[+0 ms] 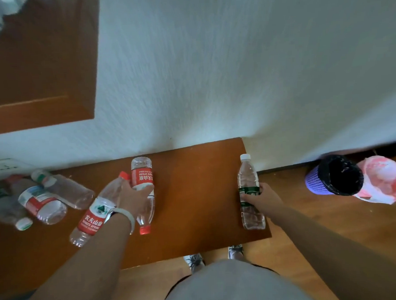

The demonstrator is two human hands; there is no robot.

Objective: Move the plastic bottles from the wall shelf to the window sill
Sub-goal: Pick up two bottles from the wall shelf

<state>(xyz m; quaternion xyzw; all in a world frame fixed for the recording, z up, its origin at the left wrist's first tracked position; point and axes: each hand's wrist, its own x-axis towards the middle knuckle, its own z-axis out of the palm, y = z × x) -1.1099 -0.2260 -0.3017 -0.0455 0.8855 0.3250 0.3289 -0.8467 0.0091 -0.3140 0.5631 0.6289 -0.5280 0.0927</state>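
Brown wood of the wall shelf (196,218) carries every bottle in view. Nearest me, my right hand (255,198) wraps the green-label bottle (247,172) at its middle; its long axis runs away from me, white cap (245,156) toward the wall (211,80). My left hand (133,194) lies across the red-label bottle (142,178), whose cap points back at me; whether those fingers curl round it, I cannot tell. Farther left, a loose cluster (44,203) lies nearer that hand. No window sill shows.
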